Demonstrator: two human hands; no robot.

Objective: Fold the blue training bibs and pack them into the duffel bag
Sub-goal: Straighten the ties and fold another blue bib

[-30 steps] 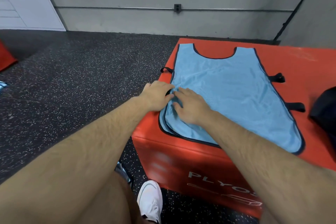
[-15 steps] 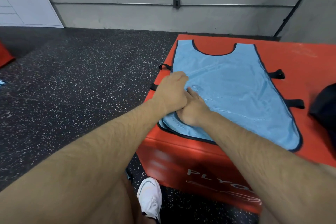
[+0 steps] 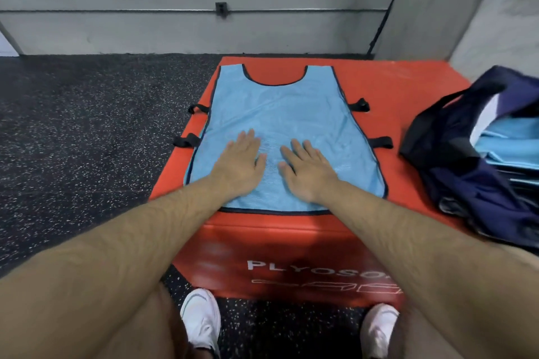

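Left hand [image 3: 240,165] and right hand [image 3: 307,169] press flat, fingers straight, on blue training bib [image 3: 291,116] beside duffel bag [image 3: 466,178].

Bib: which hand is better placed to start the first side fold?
Probably left: the left hand lies flat on the bib, nearer its side edge; the right hand sits further from the opposite edge.

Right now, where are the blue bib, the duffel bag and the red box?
blue bib [image 3: 291,114], head view, bare chest panel.
duffel bag [image 3: 472,192], head view, navy side wall.
red box [image 3: 393,81], head view, bare top surface.
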